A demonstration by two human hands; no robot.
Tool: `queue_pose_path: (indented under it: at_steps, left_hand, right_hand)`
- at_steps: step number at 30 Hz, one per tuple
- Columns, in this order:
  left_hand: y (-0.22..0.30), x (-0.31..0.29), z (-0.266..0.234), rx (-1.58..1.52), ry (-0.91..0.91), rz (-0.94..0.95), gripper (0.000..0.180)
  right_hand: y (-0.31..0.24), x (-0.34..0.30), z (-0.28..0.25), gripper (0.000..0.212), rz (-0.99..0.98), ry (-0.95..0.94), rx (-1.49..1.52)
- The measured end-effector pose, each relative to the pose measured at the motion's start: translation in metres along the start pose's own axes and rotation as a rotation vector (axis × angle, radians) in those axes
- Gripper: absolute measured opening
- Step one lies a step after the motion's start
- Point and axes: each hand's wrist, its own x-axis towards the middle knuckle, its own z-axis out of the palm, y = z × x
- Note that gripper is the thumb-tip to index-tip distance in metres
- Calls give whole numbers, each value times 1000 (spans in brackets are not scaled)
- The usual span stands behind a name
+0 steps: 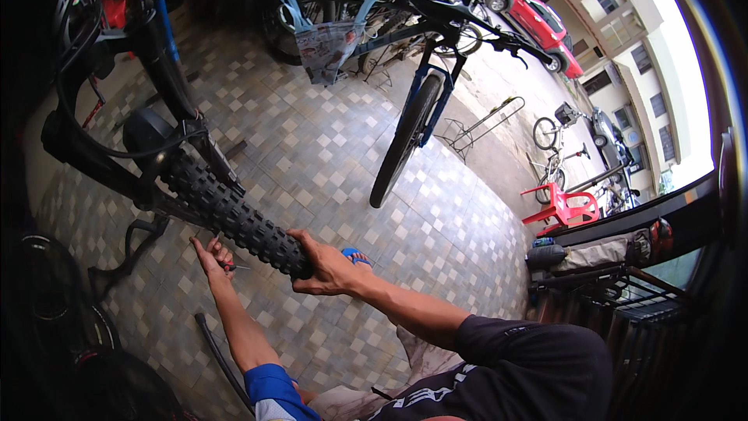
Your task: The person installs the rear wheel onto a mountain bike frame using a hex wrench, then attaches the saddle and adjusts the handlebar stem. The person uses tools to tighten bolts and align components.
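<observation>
A black knobby bicycle tyre [234,206] slants across the left middle, set between the legs of a black suspension fork [175,82]. My right hand [323,265] is closed round the tyre's near end, thumb on top. Just below the tyre's left side is my left hand [212,256], its index finger stretched toward the wheel. The other fingers curl round a small tool with a red handle [230,267] and a thin metal shaft, like a small screwdriver. Its tip points right, apart from the tyre.
A blue-forked bicycle [413,125] stands ahead on the tiled floor [335,164], a bag [327,47] hanging by it. A black tube [222,362] lies near my left arm. At right are a red plastic chair [565,206] and a rack [623,284]; a red car [534,23] is outside.
</observation>
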Motion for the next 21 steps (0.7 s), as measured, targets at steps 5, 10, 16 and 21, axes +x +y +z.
queue_pose_path:
  at_steps: [5, 10, 16, 21]
  left_hand:
    - [-5, -6, 10, -52, 87, 54, 63]
    - [-20, 11, -2, 268, 116, 159, 39]
    - [-28, 2, 12, 556, 186, 269, 44]
    - [-39, 11, -3, 710, 125, 310, 50]
  right_hand:
    - [-5, -6, -6, 87, 71, -5, 8]
    - [-6, -2, -2, 88, 36, -22, 0]
    - [-5, -3, -7, 89, 83, -29, 7]
    - [-5, -1, -9, 88, 40, -10, 8]
